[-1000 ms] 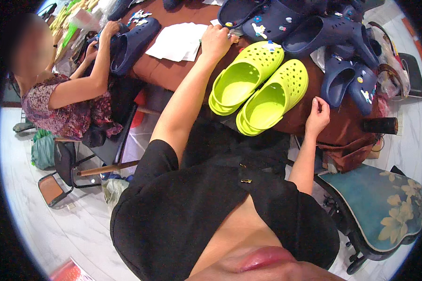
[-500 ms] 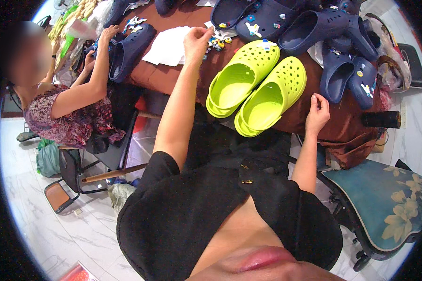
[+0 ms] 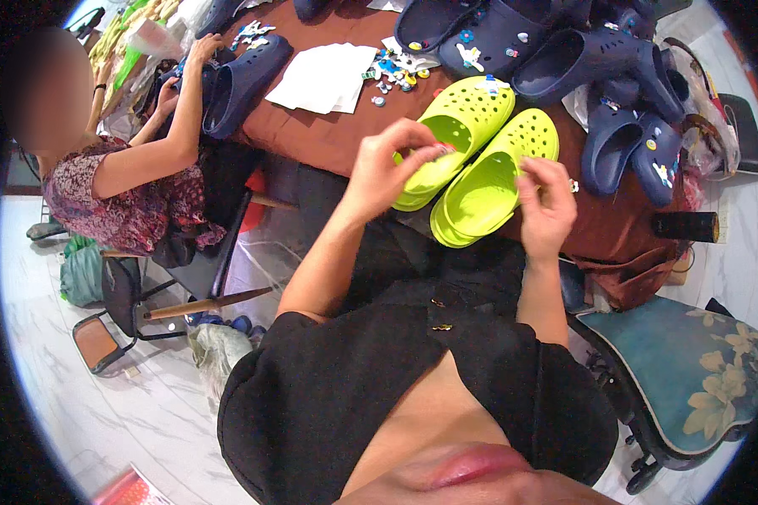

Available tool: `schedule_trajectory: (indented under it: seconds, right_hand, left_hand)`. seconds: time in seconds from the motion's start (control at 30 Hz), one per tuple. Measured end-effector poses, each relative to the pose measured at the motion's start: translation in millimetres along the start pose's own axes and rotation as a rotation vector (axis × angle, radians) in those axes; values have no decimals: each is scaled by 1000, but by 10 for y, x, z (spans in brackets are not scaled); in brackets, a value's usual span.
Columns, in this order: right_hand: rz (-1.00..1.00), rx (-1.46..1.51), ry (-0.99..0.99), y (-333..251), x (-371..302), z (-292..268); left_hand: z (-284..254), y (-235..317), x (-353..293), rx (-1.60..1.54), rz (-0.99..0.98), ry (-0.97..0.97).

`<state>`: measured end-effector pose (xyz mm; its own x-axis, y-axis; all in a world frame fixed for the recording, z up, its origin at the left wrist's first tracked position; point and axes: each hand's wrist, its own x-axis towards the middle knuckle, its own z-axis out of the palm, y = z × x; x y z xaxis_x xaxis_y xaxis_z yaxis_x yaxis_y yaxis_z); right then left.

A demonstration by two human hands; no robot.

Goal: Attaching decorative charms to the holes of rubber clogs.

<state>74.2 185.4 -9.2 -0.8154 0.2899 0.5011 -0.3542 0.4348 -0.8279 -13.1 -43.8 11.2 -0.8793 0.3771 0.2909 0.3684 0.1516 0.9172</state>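
Observation:
Two lime-green clogs (image 3: 472, 143) lie side by side on the brown table (image 3: 328, 139), toes pointing away from me. My left hand (image 3: 387, 168) hovers over the heel of the left clog and pinches a small pale charm (image 3: 436, 151) between thumb and fingertips. My right hand (image 3: 547, 202) is at the right clog's (image 3: 488, 181) side, its bent fingers pinching the rim. A heap of small coloured charms (image 3: 392, 71) lies beyond the clogs, next to a white sheet (image 3: 324, 76).
Several navy clogs (image 3: 564, 59) with charms crowd the table's far right. A seated person at the left holds another navy clog (image 3: 244, 80). A black cylinder (image 3: 686, 225) lies at the table's right edge. A teal cushioned chair (image 3: 682, 379) stands at my right, another chair (image 3: 135, 295) at my left.
My left hand has pulled back from the charm heap to the left lime clog, with a charm in its fingers. My right hand has risen from the table's edge onto the right clog.

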Motion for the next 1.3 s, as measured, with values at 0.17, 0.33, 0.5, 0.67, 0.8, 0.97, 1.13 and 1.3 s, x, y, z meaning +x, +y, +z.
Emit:
schedule_trajectory:
  seconds: [0.17,0.33,0.5,0.67,0.8,0.97,1.13,1.3]
  right_hand:
    - [-280,-61,-208,-250,106,328]
    - [-67,46,-224,-230,57,430]
    - [-218,-349,13,17,141,203]
    - [59,-442,383,571,200,-529]
    - [287,-595,446,940,23,-1011]
    - [389,-581,300,1111,-111,-970]
    - [412,-707,243,1108,-77,-796]
    - [339,-606,285,1066,-79,-739]
  left_hand:
    - [168,119,-97,68,152,-28]
    - [147,80,-128,65,99,-59]
    - [-56,-170,38,67,19,132]
    - [-322,-719,386,282,-74,334]
    - [-324,-1077,581,389,23,247]
    - [-242,-1243,755,622,66,213]
    - [-232,-977,665,796,224,319]
    - [-173,-360,339,459,175,117]
